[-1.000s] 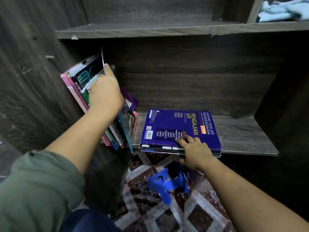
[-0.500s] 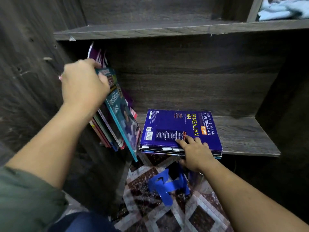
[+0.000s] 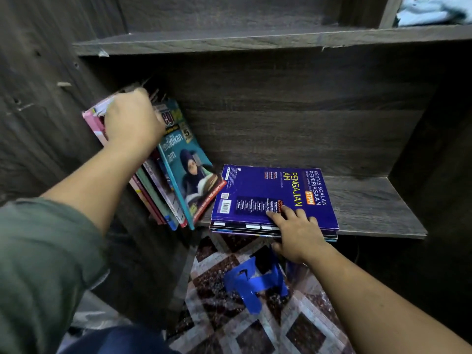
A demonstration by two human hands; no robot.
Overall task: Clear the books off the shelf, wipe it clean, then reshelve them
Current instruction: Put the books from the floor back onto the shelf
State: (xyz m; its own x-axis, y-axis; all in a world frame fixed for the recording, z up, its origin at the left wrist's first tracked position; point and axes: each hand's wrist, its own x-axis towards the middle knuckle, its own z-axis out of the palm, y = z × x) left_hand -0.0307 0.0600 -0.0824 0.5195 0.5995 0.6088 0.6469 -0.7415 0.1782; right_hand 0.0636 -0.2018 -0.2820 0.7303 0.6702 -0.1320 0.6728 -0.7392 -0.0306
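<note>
Wood shelf [image 3: 370, 208], patterned floor [image 3: 229, 315], left fingers [image 3: 138, 98] gripping leaning books [image 3: 189, 169], right fingers [image 3: 288, 210] pinching stack [image 3: 268, 190]

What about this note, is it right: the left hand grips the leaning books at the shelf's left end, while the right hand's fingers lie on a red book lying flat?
Not quite: the head view shows the flat book under the right hand is dark blue, not red. The left hand does grip the leaning books at the shelf's left end.

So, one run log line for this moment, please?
left hand: grips leaning books | right hand: pinches flat stack | shelf: holds both
</note>
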